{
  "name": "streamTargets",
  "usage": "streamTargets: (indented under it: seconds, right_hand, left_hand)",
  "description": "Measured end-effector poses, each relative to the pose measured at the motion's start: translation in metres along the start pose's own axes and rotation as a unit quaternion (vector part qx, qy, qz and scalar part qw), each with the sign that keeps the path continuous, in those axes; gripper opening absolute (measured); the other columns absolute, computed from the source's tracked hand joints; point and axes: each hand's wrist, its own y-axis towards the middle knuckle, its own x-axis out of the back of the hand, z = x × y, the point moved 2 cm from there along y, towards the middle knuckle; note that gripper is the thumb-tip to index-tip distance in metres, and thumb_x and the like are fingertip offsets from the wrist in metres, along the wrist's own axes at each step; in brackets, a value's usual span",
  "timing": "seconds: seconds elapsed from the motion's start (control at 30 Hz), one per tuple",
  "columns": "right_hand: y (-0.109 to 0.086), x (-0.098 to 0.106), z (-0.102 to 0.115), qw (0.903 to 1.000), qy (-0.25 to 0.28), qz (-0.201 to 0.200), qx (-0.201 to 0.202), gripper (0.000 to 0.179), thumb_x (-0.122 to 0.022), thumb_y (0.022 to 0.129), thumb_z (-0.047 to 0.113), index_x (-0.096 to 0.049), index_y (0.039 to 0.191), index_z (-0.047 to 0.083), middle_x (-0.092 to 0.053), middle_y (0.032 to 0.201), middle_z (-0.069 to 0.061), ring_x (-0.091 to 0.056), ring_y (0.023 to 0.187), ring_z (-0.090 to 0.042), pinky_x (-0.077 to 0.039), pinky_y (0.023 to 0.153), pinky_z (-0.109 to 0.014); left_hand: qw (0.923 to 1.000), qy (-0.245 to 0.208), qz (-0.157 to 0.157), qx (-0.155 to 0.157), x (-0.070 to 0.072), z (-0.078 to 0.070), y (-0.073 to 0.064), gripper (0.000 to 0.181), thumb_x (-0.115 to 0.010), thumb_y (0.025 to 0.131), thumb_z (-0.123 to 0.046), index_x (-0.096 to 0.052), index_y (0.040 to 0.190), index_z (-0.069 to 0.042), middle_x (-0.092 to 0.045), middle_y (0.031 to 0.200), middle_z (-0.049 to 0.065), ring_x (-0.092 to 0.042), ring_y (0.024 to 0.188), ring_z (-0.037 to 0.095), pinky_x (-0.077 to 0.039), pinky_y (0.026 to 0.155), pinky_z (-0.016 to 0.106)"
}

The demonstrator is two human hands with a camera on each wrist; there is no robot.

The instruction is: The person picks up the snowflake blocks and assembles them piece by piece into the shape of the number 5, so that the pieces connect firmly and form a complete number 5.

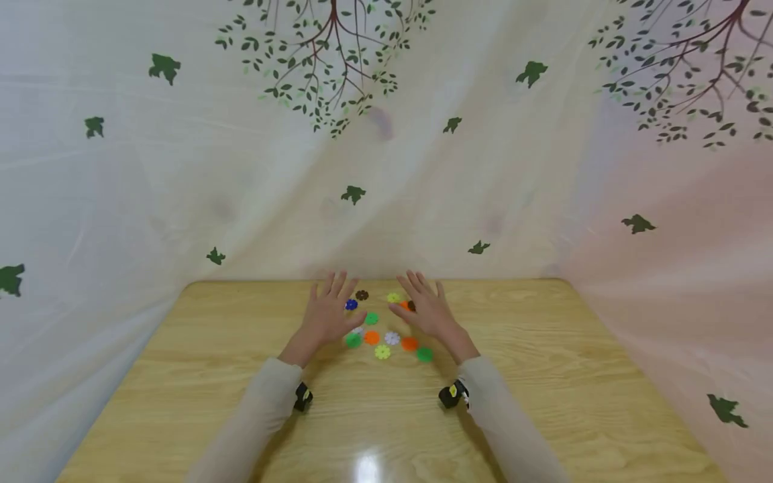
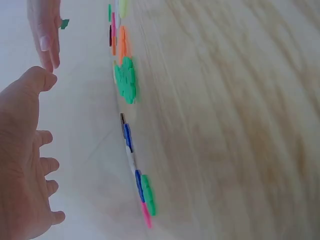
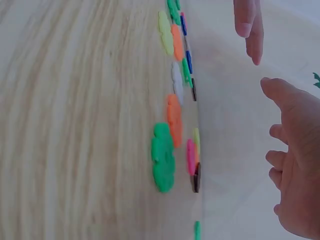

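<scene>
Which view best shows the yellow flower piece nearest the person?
The head view: the yellow flower piece lies unobstructed, its petalled outline visible from above. The right wrist view shows it nearly edge-on; the left wrist view only part, cut by the top edge.

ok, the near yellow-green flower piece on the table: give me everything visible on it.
The near yellow-green flower piece is small and thin, with rounded petals around its rim; it looks like plastic. It lies flat on the wood-grain table, on the person's side of an orange piece and a pale lavender piece, apparently apart from both. Neither the left hand nor the right hand touches it.
</scene>
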Motion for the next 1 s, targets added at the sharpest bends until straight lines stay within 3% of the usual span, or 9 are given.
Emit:
streamTargets:
  seconds: [0.17,0.33,0.53,0.77,1.0]
  right_hand:
    - [-0.01,0.008,-0.003,0.9992,-0.025,-0.013,0.029,0.076,-0.052,0.102,0.057,-0.027,0.162,0.018,-0.019,0.17,-0.011,-0.016,0.158,-0.033,-0.004,0.123,-0.07]
    - [-0.025,0.017,-0.008,0.9959,-0.034,-0.025,0.08,0.071,-0.062,0.099,0.049,-0.041,0.156,0.013,-0.03,0.166,-0.013,-0.024,0.156,-0.035,-0.009,0.123,-0.07]
    - [-0.045,0.02,-0.015,0.9899,-0.035,0.0,0.138,0.06,-0.071,0.095,0.04,-0.056,0.146,0.012,-0.046,0.157,-0.017,-0.035,0.149,-0.039,-0.019,0.119,-0.072]
    - [-0.061,0.018,-0.027,0.9796,-0.027,0.047,0.193,0.043,-0.081,0.088,0.023,-0.069,0.127,0.012,-0.06,0.141,-0.019,-0.053,0.133,-0.04,-0.036,0.111,-0.068]
    - [-0.068,0.017,-0.033,0.9736,-0.03,0.072,0.215,0.025,-0.083,0.085,0.021,-0.075,0.109,0.017,-0.066,0.117,-0.007,-0.06,0.11,-0.028,-0.045,0.105,-0.06]
  left_hand:
    - [0.9985,0.034,-0.017,-0.039,0.003,-0.001,-0.005,0.078,-0.061,0.095,-0.053,-0.036,0.158,-0.015,-0.028,0.166,0.018,-0.021,0.155,0.041,-0.023,0.118,0.072]
    - [0.9901,0.056,-0.051,-0.118,0.004,-0.001,-0.014,0.068,-0.069,0.092,-0.046,-0.05,0.15,-0.015,-0.044,0.157,0.017,-0.039,0.147,0.042,-0.032,0.113,0.072]
    - [0.9783,0.073,-0.026,-0.192,0.003,0.0,-0.028,0.062,-0.073,0.089,-0.046,-0.06,0.141,-0.015,-0.056,0.147,0.014,-0.047,0.14,0.04,-0.037,0.112,0.069]
    - [0.9696,0.078,-0.009,-0.232,0.001,0.006,-0.038,0.039,-0.076,0.086,-0.041,-0.071,0.114,-0.015,-0.068,0.121,0.009,-0.058,0.126,0.035,-0.042,0.11,0.063]
    - [0.9644,0.083,-0.005,-0.251,0.0,0.008,-0.039,0.024,-0.076,0.086,-0.033,-0.074,0.102,-0.015,-0.067,0.109,0.008,-0.059,0.114,0.032,-0.048,0.104,0.06]
